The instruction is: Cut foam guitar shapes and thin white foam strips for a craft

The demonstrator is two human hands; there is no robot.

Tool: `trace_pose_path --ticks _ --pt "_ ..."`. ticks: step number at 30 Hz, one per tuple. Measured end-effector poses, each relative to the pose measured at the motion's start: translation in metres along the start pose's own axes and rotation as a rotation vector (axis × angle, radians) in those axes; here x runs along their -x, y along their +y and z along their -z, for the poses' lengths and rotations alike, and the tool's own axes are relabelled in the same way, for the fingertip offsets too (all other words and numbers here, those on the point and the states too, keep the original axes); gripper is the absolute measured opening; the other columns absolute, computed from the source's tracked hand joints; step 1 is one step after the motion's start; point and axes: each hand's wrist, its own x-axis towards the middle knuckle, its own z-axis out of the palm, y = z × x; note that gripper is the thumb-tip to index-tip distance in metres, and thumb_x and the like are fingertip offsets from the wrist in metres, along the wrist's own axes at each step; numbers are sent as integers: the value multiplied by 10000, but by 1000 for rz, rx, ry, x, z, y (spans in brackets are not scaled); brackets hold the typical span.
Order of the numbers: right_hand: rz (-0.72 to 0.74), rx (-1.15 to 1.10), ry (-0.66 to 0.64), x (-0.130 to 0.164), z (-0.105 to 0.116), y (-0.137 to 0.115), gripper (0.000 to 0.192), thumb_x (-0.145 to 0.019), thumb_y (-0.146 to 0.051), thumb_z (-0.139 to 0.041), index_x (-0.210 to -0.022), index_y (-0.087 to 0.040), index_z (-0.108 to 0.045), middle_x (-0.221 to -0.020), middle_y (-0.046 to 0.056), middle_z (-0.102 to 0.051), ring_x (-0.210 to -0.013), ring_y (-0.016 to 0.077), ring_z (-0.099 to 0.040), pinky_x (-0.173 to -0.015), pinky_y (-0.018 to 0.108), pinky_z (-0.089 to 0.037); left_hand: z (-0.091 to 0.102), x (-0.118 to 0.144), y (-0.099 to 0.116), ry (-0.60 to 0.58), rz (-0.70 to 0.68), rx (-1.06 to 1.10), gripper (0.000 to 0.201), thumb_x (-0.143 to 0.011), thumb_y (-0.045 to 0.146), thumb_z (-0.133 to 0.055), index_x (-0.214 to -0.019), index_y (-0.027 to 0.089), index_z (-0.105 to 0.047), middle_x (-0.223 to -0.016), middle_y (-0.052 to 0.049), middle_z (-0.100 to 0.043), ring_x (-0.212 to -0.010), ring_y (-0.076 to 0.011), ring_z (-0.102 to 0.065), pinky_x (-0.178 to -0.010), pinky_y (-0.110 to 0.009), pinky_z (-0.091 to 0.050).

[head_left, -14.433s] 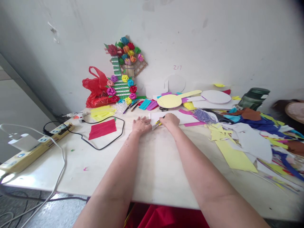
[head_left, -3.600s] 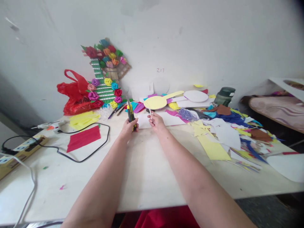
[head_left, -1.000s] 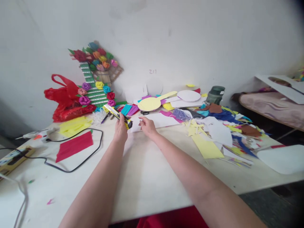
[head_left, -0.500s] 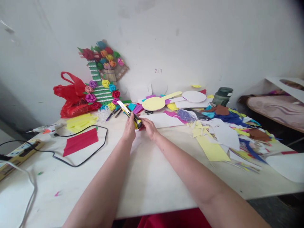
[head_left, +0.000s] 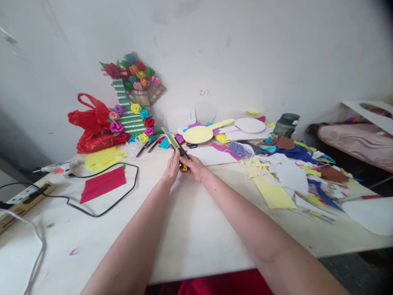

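Note:
A yellow-and-black utility knife (head_left: 179, 148) is held up over the middle of the table, its silver blade end pointing up and to the left. My left hand (head_left: 172, 167) is closed around the left side of its handle. On the other side, my right hand (head_left: 197, 168) has its fingers closed on the lower end of the handle. A bit of something red shows under the fingers, too small to make out. Behind the hands lies a white sheet (head_left: 211, 156), with black scissors (head_left: 192, 145) just beyond it.
Left are a red paper piece (head_left: 103, 184), a black cord (head_left: 101, 214), a power strip (head_left: 24, 203) and a glue gun (head_left: 55, 167). A red plastic bag (head_left: 92, 131) and a paper-flower guitar decoration (head_left: 132, 119) stand behind. Paper scraps (head_left: 276, 192) and a green bottle (head_left: 286, 125) are right.
The knife has shifted slightly right and turned more upright. My right hand's fingers have come onto the lower end of its handle. Other things stay put; the view shifted slightly.

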Motion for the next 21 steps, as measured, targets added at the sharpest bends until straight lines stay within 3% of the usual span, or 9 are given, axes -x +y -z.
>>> trace_pose_path --ticks 4,8,11,16,21 --pt "6 8 70 1 3 -1 406 -569 -438 -728 -807 -155 -561 -603 -18 -574 -478 90 -515 -406 202 -369 4 -5 -3 -13 19 65 600 -772 672 -326 -874 146 -595 -781 -68 -600 -592 -141 -524 -486 -247 -399" --pt "22 65 146 -1 7 2 387 -589 -460 -705 -763 -155 -542 -537 -30 -547 -426 85 -479 -337 192 -294 7 -3 1 -103 -10 37 460 -747 589 -487 -752 138 -579 -642 -19 -558 -557 -119 -530 -566 -250 -422" --pt "32 54 133 0 9 3 375 -583 -443 -714 -741 -151 -540 -536 -34 -548 -426 83 -486 -339 193 -324 7 1 5 -156 47 46 392 -712 522 -583 -697 131 -564 -551 17 -511 -467 -98 -499 -563 -257 -424" --pt "11 29 56 2 10 -1 364 -631 -459 -676 -753 -133 -572 -574 -6 -591 -427 94 -522 -353 206 -390 9 3 3 -175 40 127 385 -724 505 -580 -661 126 -563 -532 6 -518 -437 -94 -489 -517 -245 -414" --pt "-82 116 108 4 6 -3 470 -687 -591 -572 -772 -129 -579 -506 8 -587 -370 118 -531 -293 205 -355 9 3 -1 -214 42 109 390 -736 500 -575 -645 121 -565 -519 -8 -535 -392 -84 -456 -467 -243 -399"
